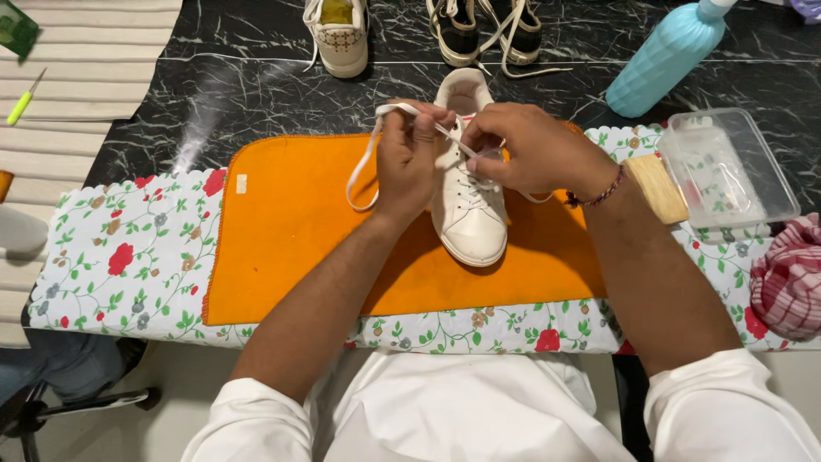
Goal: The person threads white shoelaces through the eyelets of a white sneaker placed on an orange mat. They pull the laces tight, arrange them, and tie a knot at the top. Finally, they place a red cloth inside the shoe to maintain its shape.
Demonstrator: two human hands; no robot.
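Shoe: a white leather sneaker [469, 201] lies on an orange felt cloth [291, 231], toe pointing at the person.
Lace: a flat white shoelace [366, 167] loops out to the left of the shoe.
Left hand [410, 158]: fingers pressed together, pinching the lace — just beside the shoe.
Right hand [530, 150]: curled over the shoe's eyelets, pinching the lace (a bead bracelet is on the wrist).
Under it all: a flowery cloth [128, 257] on the black marble tabletop [239, 85].
Nearby: a blue plastic bottle [663, 60] and a clear plastic box [731, 167] — both well apart from the shoe.

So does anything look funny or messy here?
Only a little: the white lace hangs in a loose loop off the white shoe, held by the left hand and right hand. Nothing looks spilled or broken.
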